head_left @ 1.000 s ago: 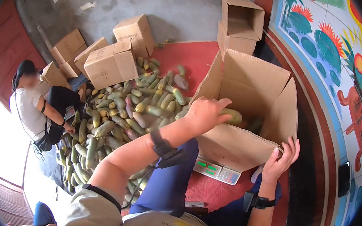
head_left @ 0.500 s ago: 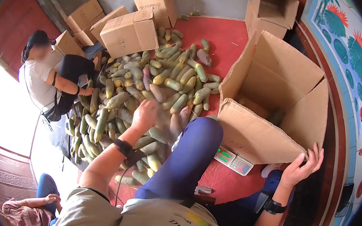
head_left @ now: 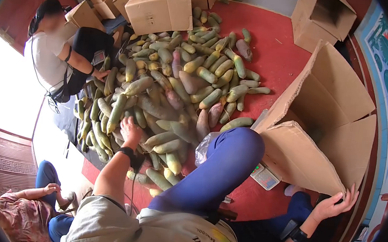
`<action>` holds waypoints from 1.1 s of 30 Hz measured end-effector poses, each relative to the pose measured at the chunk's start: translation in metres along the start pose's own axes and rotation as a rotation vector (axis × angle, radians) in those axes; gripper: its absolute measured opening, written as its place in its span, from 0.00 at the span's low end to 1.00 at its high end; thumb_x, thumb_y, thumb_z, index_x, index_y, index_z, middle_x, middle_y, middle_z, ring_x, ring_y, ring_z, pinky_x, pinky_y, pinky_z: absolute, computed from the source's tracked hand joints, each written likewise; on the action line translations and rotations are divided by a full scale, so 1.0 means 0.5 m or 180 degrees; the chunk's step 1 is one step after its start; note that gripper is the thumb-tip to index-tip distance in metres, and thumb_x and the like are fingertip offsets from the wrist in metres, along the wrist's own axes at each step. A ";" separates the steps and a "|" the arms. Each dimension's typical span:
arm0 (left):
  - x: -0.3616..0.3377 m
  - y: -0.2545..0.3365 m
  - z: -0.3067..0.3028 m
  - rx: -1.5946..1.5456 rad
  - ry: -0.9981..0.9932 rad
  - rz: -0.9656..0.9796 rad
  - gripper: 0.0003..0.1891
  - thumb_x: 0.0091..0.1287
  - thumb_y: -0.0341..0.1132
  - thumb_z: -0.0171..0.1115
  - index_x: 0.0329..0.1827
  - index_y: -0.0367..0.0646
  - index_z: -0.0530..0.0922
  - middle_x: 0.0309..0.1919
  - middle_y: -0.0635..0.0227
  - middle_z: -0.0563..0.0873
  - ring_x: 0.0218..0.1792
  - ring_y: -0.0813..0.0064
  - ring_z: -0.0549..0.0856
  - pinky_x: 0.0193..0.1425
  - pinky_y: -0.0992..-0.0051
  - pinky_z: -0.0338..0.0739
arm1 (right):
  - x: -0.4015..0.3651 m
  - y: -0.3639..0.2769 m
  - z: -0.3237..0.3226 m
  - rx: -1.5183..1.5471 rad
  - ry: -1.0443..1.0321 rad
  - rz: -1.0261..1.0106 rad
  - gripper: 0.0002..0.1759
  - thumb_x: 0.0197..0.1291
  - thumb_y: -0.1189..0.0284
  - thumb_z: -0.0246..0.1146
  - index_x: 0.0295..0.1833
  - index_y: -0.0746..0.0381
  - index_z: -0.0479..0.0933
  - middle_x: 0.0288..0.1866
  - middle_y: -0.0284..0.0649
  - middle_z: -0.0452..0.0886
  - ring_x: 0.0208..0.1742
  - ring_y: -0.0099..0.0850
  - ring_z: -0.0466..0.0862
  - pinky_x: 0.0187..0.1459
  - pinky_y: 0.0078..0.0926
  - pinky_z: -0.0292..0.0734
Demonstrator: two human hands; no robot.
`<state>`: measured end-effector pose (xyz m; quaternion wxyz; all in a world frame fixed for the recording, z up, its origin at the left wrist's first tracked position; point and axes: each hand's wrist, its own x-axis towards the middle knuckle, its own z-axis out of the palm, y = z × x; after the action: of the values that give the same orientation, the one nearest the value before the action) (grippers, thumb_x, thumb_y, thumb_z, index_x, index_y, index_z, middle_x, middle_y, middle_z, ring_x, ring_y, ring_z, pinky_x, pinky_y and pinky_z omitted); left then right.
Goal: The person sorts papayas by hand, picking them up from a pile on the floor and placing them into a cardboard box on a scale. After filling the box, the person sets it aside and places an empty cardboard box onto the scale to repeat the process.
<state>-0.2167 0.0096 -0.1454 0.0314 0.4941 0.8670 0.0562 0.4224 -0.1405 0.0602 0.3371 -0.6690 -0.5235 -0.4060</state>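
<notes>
Many long green radishes [head_left: 139, 86], several of them pinkish or purple, lie heaped on the red floor. My left hand [head_left: 130, 132] rests over the near side of the heap with its fingers apart, touching the radishes and holding none that I can see. On the right stands a tall, open cardboard box [head_left: 301, 156], tilted, with its inside in shadow; what lies at its bottom is blurred. My right hand [head_left: 336, 206] grips the box's near right corner between thumb and fingers. Under the box's near side, a digital scale [head_left: 265, 176] shows in part.
Across the heap a co-worker [head_left: 53, 47] sits with one hand on the radishes. Another person [head_left: 28, 212] sits at lower left. More boxes [head_left: 158, 11] stand behind the heap, and an open one [head_left: 322, 21] at the back right. My raised knee [head_left: 243, 150] is between heap and box.
My left hand has moved nearer to me across the heap, its fingers now spread. The view has shifted. My right hand stays at the box's corner.
</notes>
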 end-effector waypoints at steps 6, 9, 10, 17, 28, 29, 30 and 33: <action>0.130 -0.036 -0.051 -0.0073 0.0141 -0.0220 0.31 0.53 0.34 0.64 0.63 0.44 0.65 0.66 0.60 0.64 0.68 0.59 0.62 0.66 0.59 0.62 | -0.004 0.006 0.003 -0.0169 -0.0022 -0.0063 0.13 0.69 0.67 0.46 0.49 0.67 0.67 0.56 0.49 0.75 0.65 0.48 0.65 0.65 0.46 0.56; 0.198 -0.031 -0.063 0.0078 0.0092 -0.0262 0.33 0.55 0.34 0.63 0.66 0.45 0.63 0.68 0.63 0.62 0.70 0.61 0.59 0.68 0.58 0.60 | 0.000 0.002 0.004 -0.0246 -0.0026 -0.0120 0.13 0.69 0.70 0.47 0.51 0.68 0.66 0.56 0.49 0.76 0.64 0.48 0.67 0.64 0.45 0.58; 0.213 -0.027 -0.065 0.0122 -0.0002 -0.0259 0.36 0.56 0.34 0.63 0.69 0.45 0.60 0.70 0.64 0.60 0.71 0.63 0.57 0.69 0.58 0.60 | -0.002 0.007 0.003 -0.0284 -0.0030 -0.0120 0.13 0.69 0.70 0.47 0.51 0.68 0.66 0.56 0.49 0.76 0.64 0.48 0.67 0.64 0.45 0.58; 0.233 0.017 -0.097 0.0742 -0.0584 0.0056 0.33 0.54 0.30 0.63 0.66 0.53 0.63 0.61 0.59 0.68 0.59 0.56 0.72 0.61 0.62 0.70 | -0.002 -0.016 0.009 -0.0083 -0.0065 0.0181 0.14 0.69 0.68 0.47 0.53 0.67 0.63 0.59 0.53 0.72 0.68 0.49 0.62 0.66 0.47 0.55; 0.083 0.029 0.003 0.1697 -0.0740 0.1654 0.23 0.51 0.30 0.65 0.50 0.47 0.67 0.46 0.62 0.77 0.50 0.62 0.78 0.49 0.65 0.76 | 0.001 -0.028 0.003 -0.0112 -0.0042 0.0248 0.15 0.69 0.68 0.48 0.54 0.67 0.64 0.59 0.51 0.72 0.68 0.48 0.61 0.64 0.44 0.59; 0.071 0.038 -0.005 0.1584 -0.0694 0.1789 0.23 0.50 0.31 0.66 0.49 0.47 0.68 0.46 0.63 0.77 0.50 0.62 0.78 0.49 0.65 0.76 | 0.001 -0.029 0.002 -0.0075 -0.0039 0.0275 0.15 0.69 0.68 0.49 0.54 0.68 0.65 0.59 0.53 0.71 0.68 0.48 0.61 0.63 0.44 0.59; 0.055 0.049 -0.034 0.1390 -0.0642 0.1922 0.24 0.48 0.32 0.68 0.48 0.46 0.68 0.46 0.59 0.77 0.49 0.57 0.78 0.49 0.64 0.76 | 0.003 -0.034 0.000 -0.0026 -0.0046 0.0317 0.15 0.69 0.68 0.49 0.54 0.68 0.65 0.59 0.54 0.70 0.68 0.48 0.62 0.63 0.44 0.59; 0.076 0.060 -0.063 0.0150 -0.0355 0.1578 0.24 0.49 0.34 0.69 0.48 0.43 0.69 0.44 0.55 0.78 0.47 0.53 0.78 0.49 0.62 0.75 | 0.003 -0.038 0.002 0.0291 0.0045 0.0551 0.14 0.68 0.70 0.51 0.52 0.68 0.66 0.58 0.54 0.71 0.68 0.49 0.62 0.63 0.44 0.59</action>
<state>-0.2138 0.0555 -0.1101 0.0530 0.6945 0.7174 0.0146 0.4043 -0.1344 0.0617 0.4048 -0.6927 -0.4793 -0.3558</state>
